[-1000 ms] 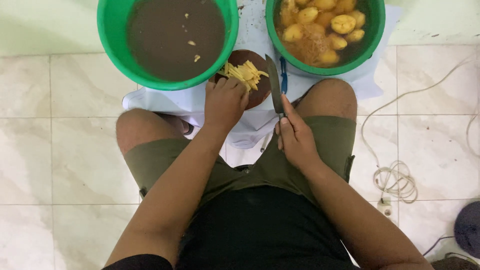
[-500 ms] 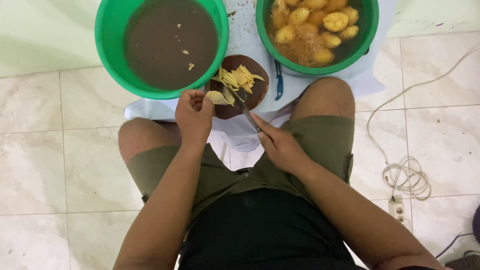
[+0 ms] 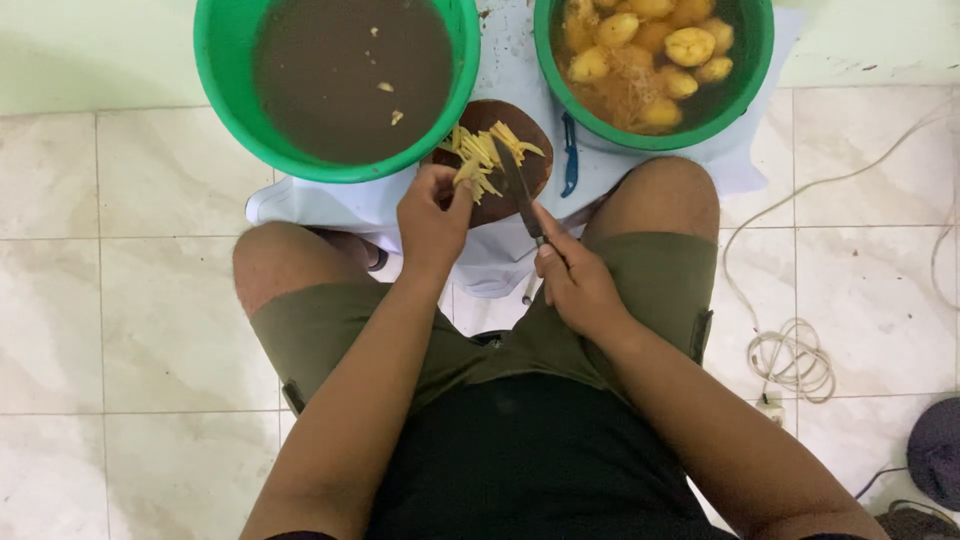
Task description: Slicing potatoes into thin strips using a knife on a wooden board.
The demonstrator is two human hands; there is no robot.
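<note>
Hands first: the left hand [image 3: 432, 218] was curled, its fingertips pinching a few yellow potato strips [image 3: 484, 152] at the near edge of the round wooden cutting board [image 3: 522, 122]. The right hand [image 3: 573, 280] was closed around the handle of a knife [image 3: 517, 182], whose blade lay angled across the board just beside the strips.

Largest container: the left green basin [image 3: 222, 60], resting on the floor on a pale blue cloth [image 3: 330, 203], held murky brown water with a few small pale scraps floating on it. The right green basin [image 3: 752, 60], standing beside the first and slightly smaller in view, held brownish water, peeled yellow potatoes [image 3: 690, 45] and a mass of fine cut strips.

The cutting board lay between the two basins, on the cloth, in front of the person's knees. The loose heap of cut strips sat in the middle of the board. A blue-handled peeler [image 3: 570, 155] lay on the cloth just right of the board, beneath the rim of the right basin. A coiled white cable [image 3: 790, 362] lay on the tiled floor, well apart to the right.
</note>
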